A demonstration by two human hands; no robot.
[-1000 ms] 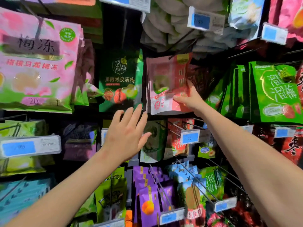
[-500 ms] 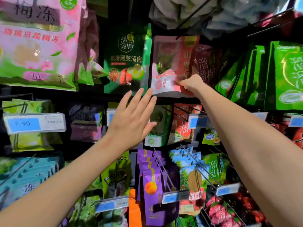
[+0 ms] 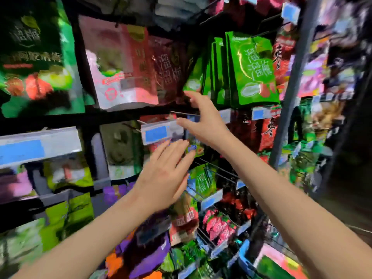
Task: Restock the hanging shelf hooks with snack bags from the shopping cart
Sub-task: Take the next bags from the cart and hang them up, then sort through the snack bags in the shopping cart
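1. we find little free room: bags crowd every row, with only a dark gap along the black shelf rail [image 3: 120, 115], and a grey upright post [image 3: 291, 77] closes the bay at right.
2. the bright green glossy bags [image 3: 251, 65] carry pale chinese characters, which are blurred. the white price tag with a blue patch [image 3: 159, 132] is unreadable.
3. our right hand [image 3: 203, 121] is spread and holds nothing. its fingertips are at the lower edge of the dark maroon foil bag [image 3: 169, 71]; contact is unclear.
4. our left hand [image 3: 163, 178] is flat with straight fingers, just below the tag.
5. the pink-and-red snack bag [image 3: 120, 63] hangs in the upper row, apart from both hands.
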